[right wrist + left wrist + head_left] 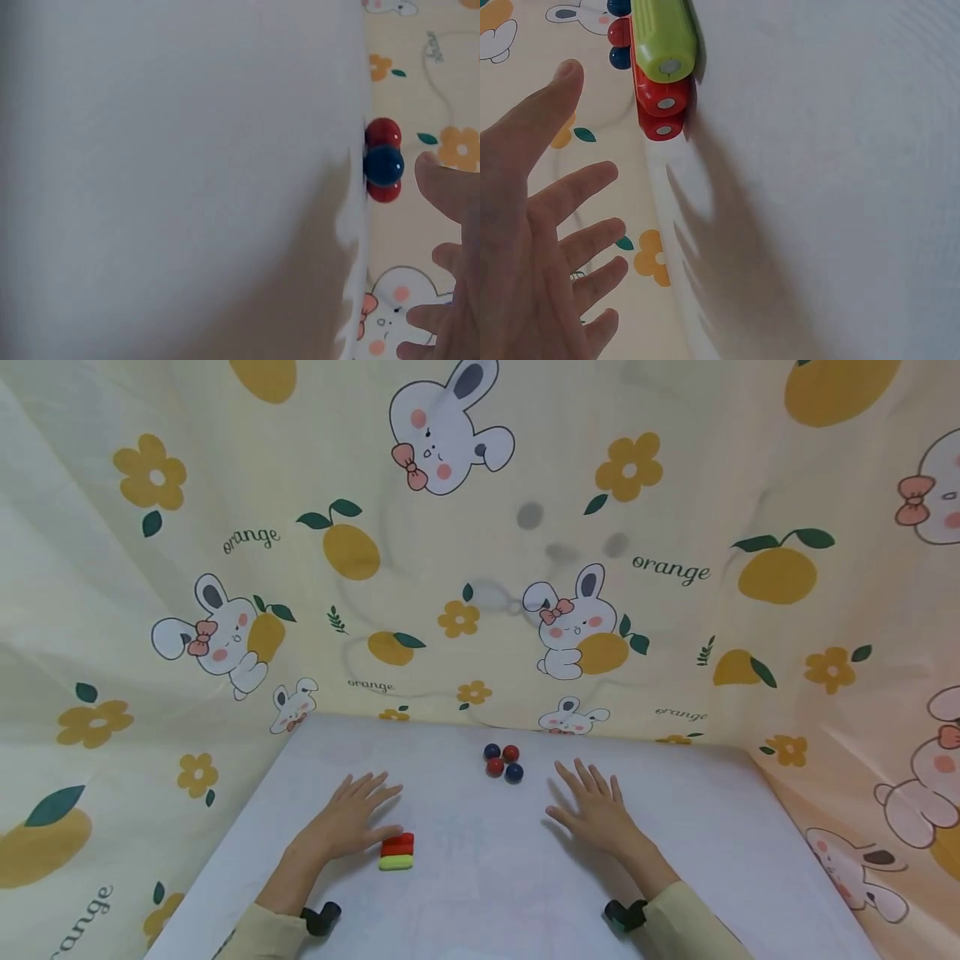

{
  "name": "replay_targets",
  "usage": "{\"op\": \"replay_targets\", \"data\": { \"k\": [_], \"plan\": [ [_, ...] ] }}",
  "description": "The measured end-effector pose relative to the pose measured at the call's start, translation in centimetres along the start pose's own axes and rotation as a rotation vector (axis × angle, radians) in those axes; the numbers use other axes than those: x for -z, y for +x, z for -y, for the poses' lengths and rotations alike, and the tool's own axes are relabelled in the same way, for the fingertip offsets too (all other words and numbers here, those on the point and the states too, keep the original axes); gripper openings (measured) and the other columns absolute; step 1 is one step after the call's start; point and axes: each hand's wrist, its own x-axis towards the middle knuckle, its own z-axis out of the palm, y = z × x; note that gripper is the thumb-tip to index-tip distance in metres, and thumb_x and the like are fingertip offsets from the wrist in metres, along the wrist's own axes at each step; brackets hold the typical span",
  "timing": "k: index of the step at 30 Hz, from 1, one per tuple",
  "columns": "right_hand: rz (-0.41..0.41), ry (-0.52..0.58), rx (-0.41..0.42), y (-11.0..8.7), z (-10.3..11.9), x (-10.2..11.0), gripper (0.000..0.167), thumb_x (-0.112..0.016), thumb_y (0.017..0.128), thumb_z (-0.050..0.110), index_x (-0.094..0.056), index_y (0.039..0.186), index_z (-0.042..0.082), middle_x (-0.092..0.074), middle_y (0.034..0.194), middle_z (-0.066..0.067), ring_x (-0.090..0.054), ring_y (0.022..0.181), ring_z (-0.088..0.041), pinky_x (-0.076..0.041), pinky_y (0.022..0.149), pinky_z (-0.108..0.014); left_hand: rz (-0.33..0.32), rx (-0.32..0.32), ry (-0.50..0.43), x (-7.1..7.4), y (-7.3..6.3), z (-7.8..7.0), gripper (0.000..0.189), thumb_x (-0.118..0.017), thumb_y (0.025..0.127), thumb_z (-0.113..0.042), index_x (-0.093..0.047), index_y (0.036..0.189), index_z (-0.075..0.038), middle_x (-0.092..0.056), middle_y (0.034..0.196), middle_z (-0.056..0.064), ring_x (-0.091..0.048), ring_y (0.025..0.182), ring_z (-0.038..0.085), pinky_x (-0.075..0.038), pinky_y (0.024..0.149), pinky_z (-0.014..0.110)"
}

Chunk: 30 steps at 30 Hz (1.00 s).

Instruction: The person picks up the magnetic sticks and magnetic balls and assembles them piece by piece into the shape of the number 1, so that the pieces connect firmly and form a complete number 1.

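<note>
My left hand hovers over the left part of the table with fingers spread, holding nothing. By its thumb lie two red bars and a yellow-green bar, side by side. In the left wrist view the yellow-green bar is nearest, with a round silvery disc in its end. My right hand, fingers also apart, is held above the right part of the table with nothing in it. Left of its fingertips, two red balls and two dark blue balls sit clustered together.
The white table meets a hanging cloth printed with rabbits, oranges and flowers at the back and sides. Each wrist wears a black device, such as the left one. Both hands cast shadows on the tabletop.
</note>
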Motion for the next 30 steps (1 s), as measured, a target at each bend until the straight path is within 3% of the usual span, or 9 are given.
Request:
{"op": "replay_targets", "data": {
  "k": [8, 30],
  "plan": [
    [0.05, 0.012, 0.015, 1.9, 0.4, -1.0, 0.082, -0.065, 0.103, 0.055, -0.032, 0.17, 0.022, -0.024, 0.175, -0.023, -0.02, 0.159, -0.054, -0.006, 0.122, -0.077, 0.039, 0.012, -0.007, -0.2, 0.1, -0.2, 0.078, -0.072, 0.096, -0.063, -0.052, 0.16, -0.022, -0.04, 0.17, 0.015, -0.03, 0.159, 0.041, -0.013, 0.129, 0.062],
    [0.119, 0.105, 0.016, 5.0, 2.6, -2.1, 0.08, -0.07, 0.103, 0.048, -0.034, 0.169, 0.021, -0.031, 0.172, -0.023, -0.028, 0.158, -0.049, -0.018, 0.125, -0.07, 0.059, 0.026, -0.001, -0.8, 0.4, -0.9, 0.07, -0.081, 0.094, -0.05, -0.058, 0.155, -0.024, -0.046, 0.166, 0.012, -0.036, 0.157, 0.035, -0.019, 0.129, 0.059]
  ]
}}
